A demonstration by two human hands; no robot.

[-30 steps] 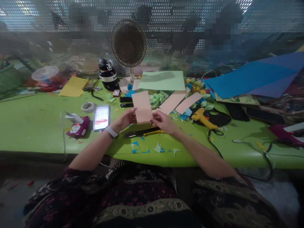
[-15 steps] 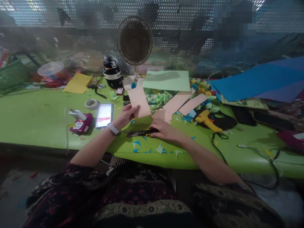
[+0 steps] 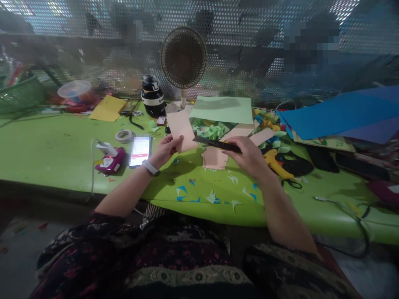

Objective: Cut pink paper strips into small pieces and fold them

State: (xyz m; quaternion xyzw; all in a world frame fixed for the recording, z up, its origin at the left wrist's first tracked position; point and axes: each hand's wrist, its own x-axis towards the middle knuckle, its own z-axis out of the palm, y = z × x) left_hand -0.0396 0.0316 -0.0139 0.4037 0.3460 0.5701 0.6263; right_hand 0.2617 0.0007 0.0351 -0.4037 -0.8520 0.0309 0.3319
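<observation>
Cataloguing from beside the counter [image 3: 62, 155], dial centred on a small stack of pink pieces [image 3: 214, 160], twelve straight ahead of the seated person.

Item, left hand [image 3: 166, 150]: at nine o'clock, forearm rising from seven, a white wristband [image 3: 150, 168] above the cuff of bare forearm. Grip pinched on a pink sheet [image 3: 181, 126], thumb on the upper face, near its lower edge.

Item, the pink sheet: between ten and eleven, its far end leaning away from the person.

Item, right hand [image 3: 249, 155]: at three, forearm climbing from four to five, back of the hand upward. Grip closed around a black cutter [image 3: 218, 143], whose tip points toward ten and ends beside the sheet's right edge; contact cannot be told.

Item, desk fan [image 3: 183, 58]: eleven. Dark bottle [image 3: 152, 99]: between ten and eleven, upright.

Item, pale green sheet [image 3: 221, 109]: twelve, above curled green scraps [image 3: 213, 132].

Item, phone [image 3: 140, 150], screen lit: nine, just beyond the left hand.

Item, yellow glue gun [image 3: 277, 164]: three, near the right wrist.

Item, blue and white snippets [image 3: 213, 197]: six, scattered.
</observation>
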